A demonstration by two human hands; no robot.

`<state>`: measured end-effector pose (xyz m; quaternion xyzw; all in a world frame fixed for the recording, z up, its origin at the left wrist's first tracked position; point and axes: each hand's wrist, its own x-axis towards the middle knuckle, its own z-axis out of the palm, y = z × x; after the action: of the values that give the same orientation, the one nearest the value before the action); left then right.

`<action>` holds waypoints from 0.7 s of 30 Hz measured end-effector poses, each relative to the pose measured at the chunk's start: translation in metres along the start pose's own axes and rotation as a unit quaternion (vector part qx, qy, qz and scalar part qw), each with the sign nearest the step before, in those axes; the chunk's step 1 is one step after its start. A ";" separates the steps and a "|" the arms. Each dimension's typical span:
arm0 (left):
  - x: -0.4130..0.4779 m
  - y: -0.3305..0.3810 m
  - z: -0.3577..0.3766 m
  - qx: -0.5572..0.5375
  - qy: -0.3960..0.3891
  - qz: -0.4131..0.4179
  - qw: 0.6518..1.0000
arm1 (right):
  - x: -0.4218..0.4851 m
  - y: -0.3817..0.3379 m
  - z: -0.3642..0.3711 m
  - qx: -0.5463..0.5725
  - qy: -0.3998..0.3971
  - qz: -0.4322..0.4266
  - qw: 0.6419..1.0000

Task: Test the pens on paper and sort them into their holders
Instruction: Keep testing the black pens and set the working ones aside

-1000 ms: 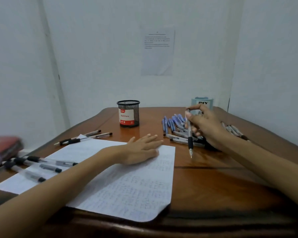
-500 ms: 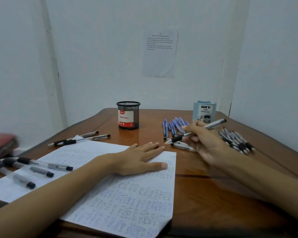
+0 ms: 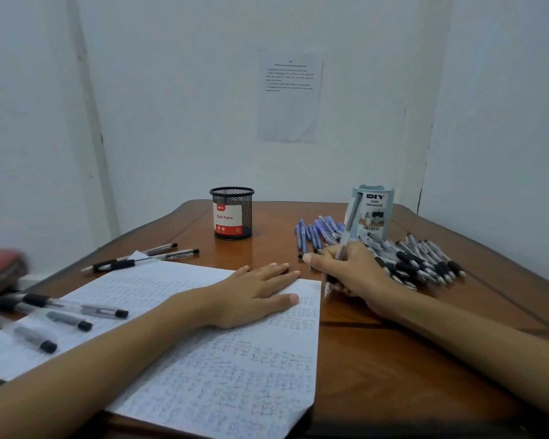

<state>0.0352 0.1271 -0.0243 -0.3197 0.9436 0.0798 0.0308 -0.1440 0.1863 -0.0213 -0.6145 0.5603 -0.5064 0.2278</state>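
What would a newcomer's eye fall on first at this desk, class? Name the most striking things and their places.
The right hand grips a pen at the right edge of the scribble-covered paper, which the left hand presses flat. Just right of that hand lies a heap of black-grip pens, with blue pens behind. A black mesh holder stands farther back, mid-desk.

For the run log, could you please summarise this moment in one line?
right hand: holds pen, tip near paper edge | left hand: flat on paper
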 end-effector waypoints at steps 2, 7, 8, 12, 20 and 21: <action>0.000 0.001 -0.001 0.001 0.001 0.001 1.000 | 0.000 -0.001 0.001 -0.009 -0.029 -0.017 0.999; 0.000 0.002 -0.001 0.005 0.000 -0.005 1.000 | 0.000 -0.001 0.002 -0.017 -0.064 -0.030 0.997; 0.001 0.002 0.000 0.005 0.001 -0.006 1.000 | 0.000 -0.001 0.002 -0.018 -0.068 -0.033 0.997; 0.001 0.002 -0.001 0.004 0.006 -0.003 1.000 | 0.001 0.001 0.002 -0.029 -0.066 -0.030 0.997; 0.000 0.001 0.000 0.004 0.009 -0.002 1.000 | 0.001 0.002 0.003 -0.025 -0.051 -0.034 0.998; 0.000 0.001 -0.001 0.002 0.010 -0.002 1.000 | 0.001 0.002 0.002 -0.019 -0.040 -0.034 0.998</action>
<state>0.0345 0.1282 -0.0235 -0.3219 0.9435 0.0747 0.0226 -0.1431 0.1837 -0.0237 -0.6570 0.5390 -0.4785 0.2211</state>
